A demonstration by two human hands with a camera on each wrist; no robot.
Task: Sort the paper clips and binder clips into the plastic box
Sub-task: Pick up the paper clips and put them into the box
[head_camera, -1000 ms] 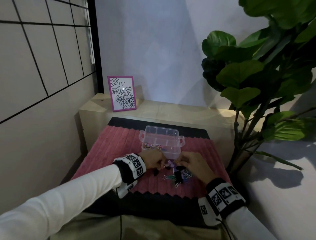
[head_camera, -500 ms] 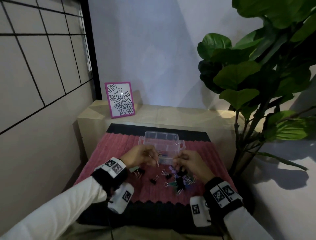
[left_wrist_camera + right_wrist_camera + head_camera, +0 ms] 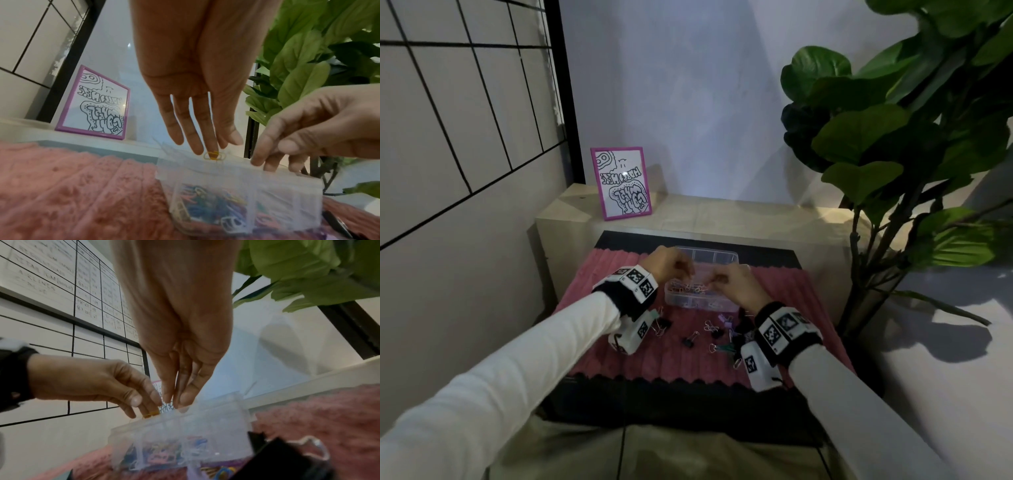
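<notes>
Both hands are over the clear plastic box (image 3: 702, 301), which sits on the pink ribbed mat (image 3: 619, 356) toward the far middle of the surface. The left hand (image 3: 671, 267) hangs above the box's left half, fingers (image 3: 197, 129) pointing down and lightly spread, and a yellow paper clip (image 3: 214, 155) sits right at the fingertips at the box's rim; whether it is pinched or just touching, I cannot tell. The right hand (image 3: 732, 284) hovers over the right half, fingertips (image 3: 183, 397) drawn close together into a narrow pinch at the rim; what they hold, if anything, is too blurred to make out. Inside the box, the near compartments carry a jumble of coloured paper clips (image 3: 207, 201). On the mat's near side, between box and wrists, loose binder clips (image 3: 690, 341) lie scattered, black, purple and green among them, with a few paper clips mixed in. A pink-framed doodle picture (image 3: 621, 183) leans at the far left corner of the surface, and a big leafy plant (image 3: 893, 130) stands off the right edge
</notes>
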